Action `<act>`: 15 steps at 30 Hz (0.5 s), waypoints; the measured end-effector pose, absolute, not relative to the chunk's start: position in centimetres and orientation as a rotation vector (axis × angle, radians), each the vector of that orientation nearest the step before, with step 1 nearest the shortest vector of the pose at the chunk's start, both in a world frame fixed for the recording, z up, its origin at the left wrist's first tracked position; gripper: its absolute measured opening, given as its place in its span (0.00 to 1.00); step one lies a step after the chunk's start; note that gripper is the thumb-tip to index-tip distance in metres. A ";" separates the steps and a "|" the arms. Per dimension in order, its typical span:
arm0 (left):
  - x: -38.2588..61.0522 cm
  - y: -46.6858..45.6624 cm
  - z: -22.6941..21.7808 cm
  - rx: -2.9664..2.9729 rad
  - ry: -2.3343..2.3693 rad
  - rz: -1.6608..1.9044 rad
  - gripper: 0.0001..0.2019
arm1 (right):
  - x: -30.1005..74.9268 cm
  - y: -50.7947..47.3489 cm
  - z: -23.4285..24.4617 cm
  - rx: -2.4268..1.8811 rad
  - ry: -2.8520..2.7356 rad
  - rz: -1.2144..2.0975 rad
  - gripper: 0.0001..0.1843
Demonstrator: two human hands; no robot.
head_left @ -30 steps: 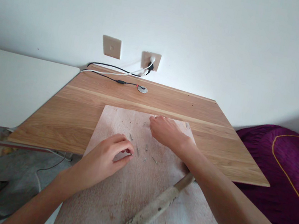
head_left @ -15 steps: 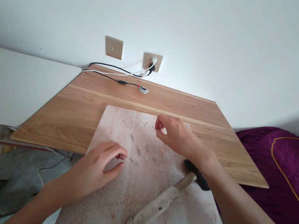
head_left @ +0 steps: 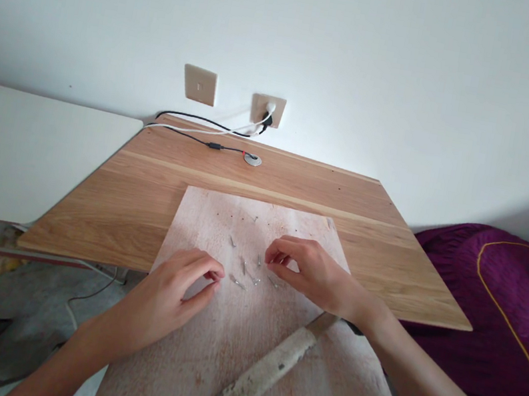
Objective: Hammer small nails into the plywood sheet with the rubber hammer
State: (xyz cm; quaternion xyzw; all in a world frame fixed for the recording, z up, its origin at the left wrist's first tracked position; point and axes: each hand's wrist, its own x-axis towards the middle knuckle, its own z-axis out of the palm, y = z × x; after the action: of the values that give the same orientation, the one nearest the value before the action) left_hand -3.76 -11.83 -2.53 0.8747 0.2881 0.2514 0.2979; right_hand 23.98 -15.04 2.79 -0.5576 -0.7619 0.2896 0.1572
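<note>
A pale wooden board (head_left: 198,349) lies under both my hands. Several loose nails (head_left: 245,267) are scattered on it between them, and a small nail (head_left: 255,219) sticks up in a row of small dark spots near the far edge. My left hand (head_left: 180,292) rests on the board's left side, fingers loosely curled, thumb apart, nothing visible in it. Over the nails' right side is my right hand (head_left: 306,269), fingers bent and slightly parted, fingertips beside a nail (head_left: 259,260). A hammer (head_left: 265,374) lies diagonally below it, its dark head mostly hidden by my right wrist.
The board sits on a wooden desk (head_left: 141,204) and overhangs its front edge. Cables (head_left: 193,137) run along the back to a wall socket (head_left: 267,111). At left stands a white table (head_left: 38,153); at right, a purple fabric heap (head_left: 491,297).
My right hand has moved from the row of spots near the board's far edge toward me, down to the loose nails, covering more of the hammer head. My left hand has stayed put.
</note>
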 end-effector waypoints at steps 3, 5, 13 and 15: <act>-3.8 -11.8 -2.4 2.320 0.762 0.673 0.05 | 24.1 -14.9 2.5 -1.591 -2.198 0.795 0.06; -3.8 -11.8 -2.4 2.316 0.763 0.678 0.06 | 24.4 -15.0 2.4 -1.596 -2.217 0.770 0.06; -3.9 -11.9 -2.7 2.310 0.766 0.669 0.05 | 24.6 -13.7 3.1 -1.613 -2.187 0.593 0.06; -3.8 -11.9 -2.7 2.308 0.768 0.668 0.05 | 23.7 -12.5 3.1 -1.677 -2.175 0.465 0.07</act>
State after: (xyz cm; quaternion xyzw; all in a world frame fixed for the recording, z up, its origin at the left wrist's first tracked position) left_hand -3.82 -11.89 -2.69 0.8714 0.2901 0.2522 0.3048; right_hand 23.75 -12.47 3.06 -0.5926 -0.7684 0.1645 0.1771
